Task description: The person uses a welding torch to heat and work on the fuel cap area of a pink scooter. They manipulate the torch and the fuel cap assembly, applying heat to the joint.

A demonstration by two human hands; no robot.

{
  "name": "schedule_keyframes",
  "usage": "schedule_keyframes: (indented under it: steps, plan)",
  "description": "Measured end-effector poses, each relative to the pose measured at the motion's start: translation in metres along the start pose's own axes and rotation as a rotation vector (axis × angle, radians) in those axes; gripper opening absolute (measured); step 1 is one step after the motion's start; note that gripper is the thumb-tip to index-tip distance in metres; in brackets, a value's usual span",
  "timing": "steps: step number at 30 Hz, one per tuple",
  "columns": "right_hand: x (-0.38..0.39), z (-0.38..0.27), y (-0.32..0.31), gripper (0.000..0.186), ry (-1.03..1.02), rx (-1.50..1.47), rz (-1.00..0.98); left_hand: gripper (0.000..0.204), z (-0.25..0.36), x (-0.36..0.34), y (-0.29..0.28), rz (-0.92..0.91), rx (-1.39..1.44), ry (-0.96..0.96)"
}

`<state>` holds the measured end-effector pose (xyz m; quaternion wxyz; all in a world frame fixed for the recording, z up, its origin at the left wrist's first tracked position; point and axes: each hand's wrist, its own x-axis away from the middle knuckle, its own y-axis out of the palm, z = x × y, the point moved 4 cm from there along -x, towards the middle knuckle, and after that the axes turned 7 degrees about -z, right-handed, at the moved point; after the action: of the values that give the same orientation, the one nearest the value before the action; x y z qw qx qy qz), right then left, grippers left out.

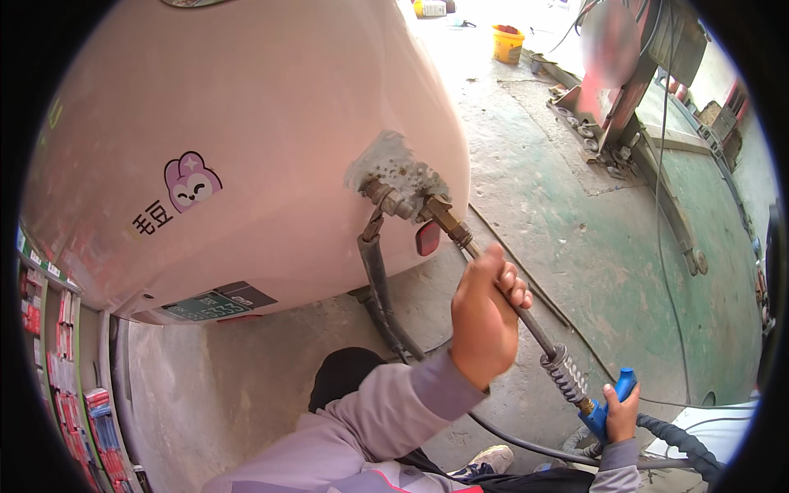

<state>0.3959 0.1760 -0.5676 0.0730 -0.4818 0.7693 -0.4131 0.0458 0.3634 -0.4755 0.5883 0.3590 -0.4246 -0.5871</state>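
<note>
My left hand (485, 320) is closed round a long metal rod (539, 333), below its brass fitting (450, 223) at a bare metal patch (382, 156) on the pale pink car body (246, 99). A coiled spring (565, 374) sits lower on the rod. My right hand (625, 415) grips the blue handle (604, 419) at the rod's lower end, with a thick wrapped cable running off to the right. Beside the fitting, a clamp (383, 197) on the patch holds a black cable (374, 271) that runs down behind my left arm.
A red taillight (427, 239) sits below the patch. Shelves of small packets (62, 361) line the left edge. A yellow bucket (508, 45) stands at the back. A metal lift post (612, 115) with a long arm (670, 214) is at the right. Cables cross the concrete floor (592, 230).
</note>
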Motion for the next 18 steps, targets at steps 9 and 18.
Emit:
schedule_keyframes:
  steps: [9,18]
  plan:
    - [0.015,-0.003,-0.016,0.096,-0.234,-0.105,0.339,0.058,0.003,-0.034,-0.002,-0.652,0.317,-0.342]
    - [0.013,-0.004,-0.011,0.097,-0.064,-0.119,0.121,0.051,0.001,-0.004,0.018,0.118,0.027,-0.123]
